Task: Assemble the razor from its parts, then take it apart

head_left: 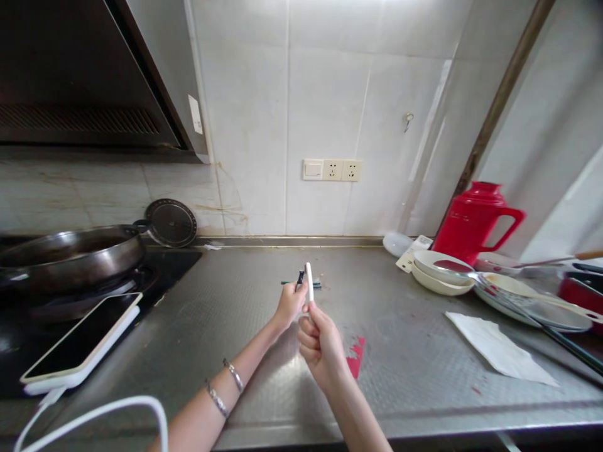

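Over the steel counter [226, 326], my two hands are close together in the middle of the head view. My right hand [324, 344] is closed round a slim white pen-like stick [309, 281] that points up and away. Just left of it, my left hand [289, 305] is closed on a small dark pen-like thing [300, 277], its lower part hidden by the fingers. Behind the hands lies a thin dark green stick [317, 285] on the counter, partly covered by them. A torn red scrap [357, 356] is right of my right wrist.
On the left, a phone [82, 339] with a white cable lies by the stove's edge, near a steel pan [75, 245]. To the right are a red thermos jug [473, 223], stacked bowls [440, 285], dishes and a white paper napkin [499, 348]. Sockets [342, 170] are on the wall.
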`<state>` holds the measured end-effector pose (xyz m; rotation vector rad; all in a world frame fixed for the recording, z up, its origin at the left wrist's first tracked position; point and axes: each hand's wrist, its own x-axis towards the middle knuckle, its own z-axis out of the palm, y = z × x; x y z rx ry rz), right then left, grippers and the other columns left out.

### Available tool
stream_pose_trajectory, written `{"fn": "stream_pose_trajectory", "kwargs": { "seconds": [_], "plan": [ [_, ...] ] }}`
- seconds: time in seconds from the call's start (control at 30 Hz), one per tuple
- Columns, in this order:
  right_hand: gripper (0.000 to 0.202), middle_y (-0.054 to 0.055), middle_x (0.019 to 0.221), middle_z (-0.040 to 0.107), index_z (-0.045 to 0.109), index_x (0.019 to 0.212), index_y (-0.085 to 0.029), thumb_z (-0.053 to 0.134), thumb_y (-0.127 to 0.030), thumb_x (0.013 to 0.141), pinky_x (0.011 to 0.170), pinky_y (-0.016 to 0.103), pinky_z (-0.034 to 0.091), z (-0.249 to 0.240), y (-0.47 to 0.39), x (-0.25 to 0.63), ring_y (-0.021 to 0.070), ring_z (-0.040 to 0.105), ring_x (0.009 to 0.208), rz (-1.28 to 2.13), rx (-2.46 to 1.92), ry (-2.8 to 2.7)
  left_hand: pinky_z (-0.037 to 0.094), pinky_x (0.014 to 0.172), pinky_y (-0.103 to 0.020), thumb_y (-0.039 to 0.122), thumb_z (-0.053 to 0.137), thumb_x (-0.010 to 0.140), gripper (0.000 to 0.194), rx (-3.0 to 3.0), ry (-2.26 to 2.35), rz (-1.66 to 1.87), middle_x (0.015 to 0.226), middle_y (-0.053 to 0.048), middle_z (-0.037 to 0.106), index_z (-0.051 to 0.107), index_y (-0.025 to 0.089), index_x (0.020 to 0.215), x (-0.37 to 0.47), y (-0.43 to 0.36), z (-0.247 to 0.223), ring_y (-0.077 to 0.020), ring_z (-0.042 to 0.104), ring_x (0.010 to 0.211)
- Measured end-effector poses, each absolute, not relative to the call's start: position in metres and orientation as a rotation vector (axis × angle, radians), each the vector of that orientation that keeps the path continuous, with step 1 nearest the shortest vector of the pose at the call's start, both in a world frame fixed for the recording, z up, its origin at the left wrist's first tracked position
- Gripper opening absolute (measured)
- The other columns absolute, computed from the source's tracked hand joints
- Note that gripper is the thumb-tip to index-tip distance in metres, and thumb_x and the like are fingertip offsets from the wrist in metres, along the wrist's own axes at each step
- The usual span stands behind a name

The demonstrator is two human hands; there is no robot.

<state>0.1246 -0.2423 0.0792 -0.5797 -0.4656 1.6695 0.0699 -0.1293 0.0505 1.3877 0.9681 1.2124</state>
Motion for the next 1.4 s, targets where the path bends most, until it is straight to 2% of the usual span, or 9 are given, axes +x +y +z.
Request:
{"fn": "stream_pose_trajectory", "kwargs": {
  "seconds": [0.37, 0.57, 0.7, 0.77, 0.8, 0.87, 0.93, 1.1, 1.4],
  "plan": [
    [0.038, -0.014, 0.042, 0.019, 0.043, 0.077, -0.021, 0.070, -0.043, 0.062, 0.031, 0.012, 0.001, 0.083, -0.242, 0.125, 0.0002, 0.005, 0.036, 1.721, -0.557, -0.469, 0.017, 0.031, -0.019, 0.060, 0.053, 0.066, 0.048, 1.370, 0.969, 1.251, 0.034, 0.008, 0.029, 0.035, 0.019, 0.050, 0.067, -0.120, 0.046, -0.0034, 0.026, 0.028],
    [0.038, -0.014, 0.043, 0.022, 0.043, 0.080, -0.022, 0.064, -0.050, 0.066, 0.032, 0.013, 0.003, 0.063, -0.253, 0.115, 0.0010, 0.007, 0.034, 1.775, -0.661, -0.530, 0.016, 0.034, -0.020, 0.058, 0.051, 0.069, 0.047, 1.397, 1.023, 1.300, 0.036, 0.008, 0.028, 0.032, 0.020, 0.049, 0.058, -0.108, 0.042, -0.0041, 0.025, 0.031],
    [0.031, -0.010, 0.047, 0.037, 0.049, 0.079, -0.020, 0.057, -0.050, 0.073, 0.034, 0.015, 0.016, 0.075, -0.243, 0.136, 0.0027, 0.024, 0.034, 1.429, -0.702, -0.860, 0.017, 0.038, -0.020, 0.055, 0.054, 0.067, 0.045, 1.472, 1.101, 1.349, 0.038, 0.007, 0.031, 0.035, 0.018, 0.048, 0.048, -0.099, 0.041, -0.0047, 0.026, 0.036],
    [0.028, -0.004, 0.059, 0.049, 0.054, 0.079, -0.018, 0.056, -0.046, 0.075, 0.041, 0.017, 0.026, 0.088, -0.227, 0.160, 0.0055, 0.040, 0.046, 1.233, -0.775, -1.068, 0.018, 0.041, -0.020, 0.052, 0.056, 0.066, 0.044, 1.522, 1.119, 1.360, 0.040, 0.007, 0.031, 0.037, 0.017, 0.047, 0.044, -0.096, 0.041, -0.0050, 0.027, 0.039],
    [0.028, -0.003, 0.061, 0.050, 0.057, 0.080, -0.018, 0.056, -0.046, 0.075, 0.043, 0.018, 0.026, 0.094, -0.216, 0.173, 0.0066, 0.041, 0.050, 1.151, -0.820, -1.161, 0.019, 0.042, -0.020, 0.051, 0.057, 0.065, 0.044, 1.537, 1.124, 1.368, 0.040, 0.007, 0.031, 0.036, 0.017, 0.046, 0.042, -0.095, 0.042, -0.0051, 0.027, 0.040],
    [0.030, -0.002, 0.061, 0.050, 0.061, 0.081, -0.018, 0.053, -0.047, 0.076, 0.046, 0.019, 0.026, 0.103, -0.194, 0.199, 0.0082, 0.041, 0.053, 1.022, -0.925, -1.357, 0.019, 0.044, -0.020, 0.050, 0.058, 0.064, 0.046, 1.553, 1.131, 1.391, 0.040, 0.007, 0.029, 0.033, 0.017, 0.043, 0.038, -0.094, 0.043, -0.0055, 0.027, 0.042],
    [0.038, -0.002, 0.055, 0.047, 0.062, 0.069, -0.016, 0.047, -0.050, 0.079, 0.050, 0.020, 0.027, 0.106, -0.174, 0.219, 0.0091, 0.040, 0.053, 0.803, -1.093, -1.544, 0.018, 0.045, -0.021, 0.048, 0.058, 0.063, 0.046, 1.562, 1.136, 1.424, 0.041, 0.006, 0.028, 0.033, 0.017, 0.041, 0.035, -0.092, 0.042, -0.0059, 0.026, 0.044],
    [0.057, -0.001, 0.040, 0.040, 0.050, 0.044, -0.015, 0.036, -0.056, 0.080, 0.049, 0.023, 0.023, 0.088, -0.144, 0.225, 0.0097, 0.037, 0.046, 0.227, -1.489, -1.617, 0.016, 0.047, -0.021, 0.047, 0.055, 0.064, 0.042, 1.658, 1.195, 1.432, 0.042, 0.006, 0.028, 0.040, 0.016, 0.039, 0.033, -0.089, 0.035, -0.0072, 0.026, 0.047],
    [0.060, 0.002, 0.039, 0.047, 0.048, 0.040, -0.016, 0.029, -0.054, 0.082, 0.050, 0.024, 0.023, 0.078, -0.146, 0.205, 0.0095, 0.036, 0.044, -0.177, -1.591, -1.648, 0.014, 0.048, -0.020, 0.038, 0.054, 0.064, 0.034, 1.806, 1.219, 1.333, 0.043, 0.005, 0.028, 0.045, 0.015, 0.041, 0.044, -0.094, 0.029, -0.0075, 0.024, 0.048]
  ]
}}
